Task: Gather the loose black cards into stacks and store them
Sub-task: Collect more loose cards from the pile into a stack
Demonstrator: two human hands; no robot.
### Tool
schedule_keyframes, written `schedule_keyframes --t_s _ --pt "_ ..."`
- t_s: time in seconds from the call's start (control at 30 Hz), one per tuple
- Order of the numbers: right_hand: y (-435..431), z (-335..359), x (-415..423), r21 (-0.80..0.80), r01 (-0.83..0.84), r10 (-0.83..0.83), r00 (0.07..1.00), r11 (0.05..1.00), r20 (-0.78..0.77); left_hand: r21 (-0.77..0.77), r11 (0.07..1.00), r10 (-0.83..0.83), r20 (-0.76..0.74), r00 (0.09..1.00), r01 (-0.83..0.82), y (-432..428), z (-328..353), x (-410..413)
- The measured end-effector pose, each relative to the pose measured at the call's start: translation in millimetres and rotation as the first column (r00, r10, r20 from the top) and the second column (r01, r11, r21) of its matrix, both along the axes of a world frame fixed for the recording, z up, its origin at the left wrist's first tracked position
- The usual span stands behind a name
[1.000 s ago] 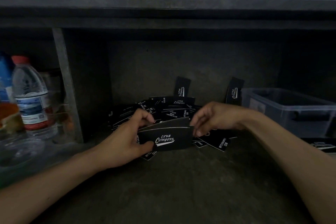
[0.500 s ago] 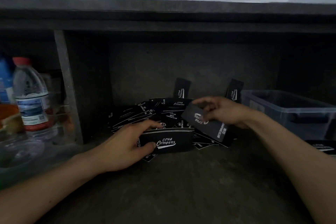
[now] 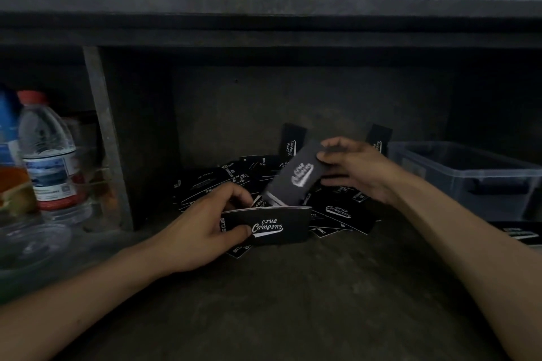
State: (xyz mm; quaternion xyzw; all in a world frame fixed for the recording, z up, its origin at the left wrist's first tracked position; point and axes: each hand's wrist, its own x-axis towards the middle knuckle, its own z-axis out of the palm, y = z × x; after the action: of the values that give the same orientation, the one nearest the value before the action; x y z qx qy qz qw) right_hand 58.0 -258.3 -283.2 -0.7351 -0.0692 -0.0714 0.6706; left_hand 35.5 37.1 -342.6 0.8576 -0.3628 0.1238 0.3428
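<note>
- Since the earlier frame our right hand (image 3: 355, 170) has tilted its pinched card (image 3: 296, 179) down toward the stack (image 3: 272, 224) gripped upright by our left hand (image 3: 202, 228), near centre.
- Loose cards (image 3: 337, 211) lie just beyond; light, stiff, probably slippery, so we'd pinch edges.

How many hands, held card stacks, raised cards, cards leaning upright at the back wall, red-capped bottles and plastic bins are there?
Hands: 2, left hand and right hand
Card stack in the left hand: 1
Raised card in the right hand: 1
Upright cards: 2, left upright card, right upright card
Red-capped bottle: 1
Plastic bin: 1
Total: 8
</note>
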Motion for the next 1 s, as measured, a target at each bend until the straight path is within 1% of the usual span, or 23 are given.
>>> schedule_keyframes --t_s 0.07,0.13,0.2,0.3,0.43,0.53,0.6,0.63,0.67,0.7,0.73,0.77,0.8,0.83,0.87,0.9,0.93,1.0 --pt "-1.1 -2.1 -0.6 -0.075 -0.029 0.026 0.998 0.997 -0.05 -0.025 1.0 0.007 -0.029 1.0 -0.008 0.7 -1.4 0.9" --pt "-4.3 -2.0 -4.0 -0.204 -0.139 0.114 0.985 0.969 -0.13 -0.048 0.998 0.037 -0.062 0.997 -0.04 1.6 -3.0 3.0" --pt "-9.4 0.1 -9.1 -0.323 -0.284 0.219 0.95 0.903 -0.222 -0.068 0.994 0.075 -0.091 0.993 -0.081 1.9 -3.7 5.0" --pt "-13.8 0.0 -12.0 -0.405 -0.427 0.319 0.896 0.808 -0.308 -0.073 0.993 0.086 -0.095 0.992 -0.093 0.9 -4.8 5.8" --pt "-6.0 -9.2 -9.5 -0.519 -0.513 0.368 0.856 0.683 -0.363 -0.042 0.994 0.095 -0.042 0.995 -0.096 0.8 -2.9 3.2" --pt "-3.2 -9.2 -11.7 -0.534 -0.549 0.379 0.834 0.643 -0.4 0.01 0.997 0.07 0.067 0.995 -0.071 1.4 -0.8 3.0" --pt "-6.0 -4.3 -12.7 -0.573 -0.495 0.336 0.867 0.653 -0.367 0.019 0.997 0.066 0.096 0.993 -0.068 1.3 0.5 2.4" --pt "-7.9 -2.1 -12.3 -0.602 -0.424 0.282 0.904 0.677 -0.32 0.018 0.998 0.056 0.089 0.994 -0.057 1.1 1.1 2.0" --pt "-10.9 -0.5 -10.8 -0.641 -0.315 0.195 0.947 0.7 -0.254 0.014 0.999 0.036 0.078 0.996 -0.037 0.8 1.3 1.5" --pt "-15.6 0.2 -8.1 -0.695 -0.195 0.089 0.979 0.692 -0.186 0.01 1.0 0.014 0.074 0.997 -0.015 0.3 1.3 1.0" --pt "-20.8 0.3 -5.0 -0.764 -0.099 -0.011 0.99 0.637 -0.137 0.007 1.0 0.0 0.082 0.997 0.0 0.2 1.1 1.0" --pt "-25.3 -0.4 -3.0 -0.837 -0.055 -0.097 0.987 0.544 -0.128 0.007 1.0 -0.009 0.091 0.996 0.008 -0.1 1.0 0.6" --pt "-28.3 -2.2 -1.9 -0.886 -0.059 -0.163 0.975 0.46 -0.15 0.008 1.0 -0.013 0.095 0.995 0.012 -0.3 0.4 0.7" --pt "-30.0 -3.7 -0.9 -0.907 -0.079 -0.205 0.963 0.414 -0.177 0.01 1.0 -0.017 0.094 0.995 0.016 -0.3 -0.1 0.5" --pt "-30.3 -4.7 0.0 -0.909 -0.084 -0.228 0.955 0.408 -0.19 0.009 1.0 -0.021 0.091 0.996 0.02 -0.4 -0.5 0.8" --pt "-30.1 -4.2 0.1 -0.901 -0.067 -0.244 0.951 0.428 -0.187 0.008 1.0 -0.022 0.088 0.996 0.021 -0.6 -0.9 1.0" --pt "-30.2 -2.7 -0.1 -0.883 -0.032 -0.259 0.951 0.469 -0.172 0.005 1.0 -0.019 0.085 0.996 0.019 -1.0 -1.2 1.2" --pt "-31.9 2.4 -0.7 -0.796 0.053 -0.273 0.951 0.604 -0.144 -0.007 1.0 -0.014 0.069 0.997 0.014 -1.8 -1.8 1.9"
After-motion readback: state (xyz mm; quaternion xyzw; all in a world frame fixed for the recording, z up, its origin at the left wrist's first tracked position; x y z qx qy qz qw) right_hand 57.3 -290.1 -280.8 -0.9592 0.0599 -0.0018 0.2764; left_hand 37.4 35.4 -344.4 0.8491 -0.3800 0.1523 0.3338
